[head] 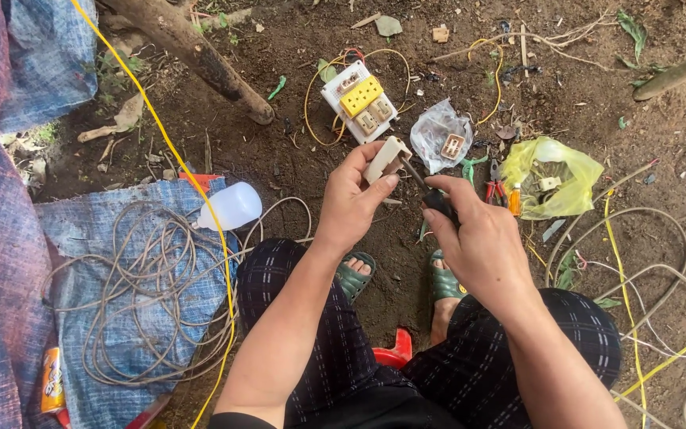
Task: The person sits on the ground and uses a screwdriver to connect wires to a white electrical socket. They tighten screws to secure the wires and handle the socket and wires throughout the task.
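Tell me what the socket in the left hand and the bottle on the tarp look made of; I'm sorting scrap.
Socket: likely hard plastic, cream, matte, with moulded edges. Bottle: apparently soft translucent plastic, whitish and cloudy. Tarp: seemingly woven plastic sheet, blue, creased.

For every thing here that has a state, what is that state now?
Left hand: gripping the cream socket part.
Right hand: holding the screwdriver, tip against that part.
White panel: lying on the soil, wired.
White bottle: on its side.
Grey cable: coiled loosely.
Clear bag: open.
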